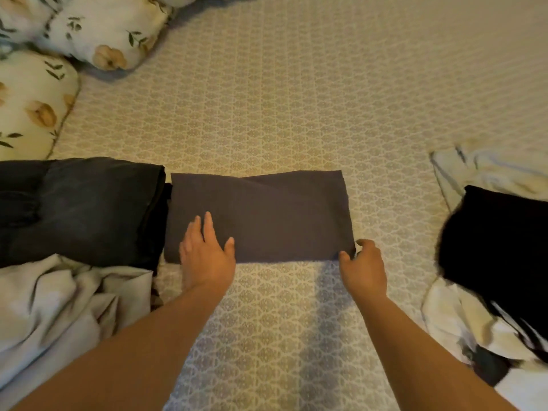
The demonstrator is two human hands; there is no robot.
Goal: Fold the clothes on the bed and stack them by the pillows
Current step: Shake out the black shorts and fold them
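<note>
A dark grey garment (267, 215) lies folded into a long rectangle in the middle of the bed. My left hand (204, 250) rests flat on its near left part, fingers straight. My right hand (363, 265) pinches the garment's near right corner between thumb and curled fingers. Directly left of it sits a stack of folded dark jeans (86, 209), touching the garment's left edge. Two floral pillows (103, 34) (32, 105) lie at the far left.
A crumpled pale grey cloth (65, 310) lies at the near left, below the jeans. At the right, a black garment (498, 250) rests on white crumpled clothes (456, 318). The patterned bedspread (296, 84) stretches beyond and before the folded garment.
</note>
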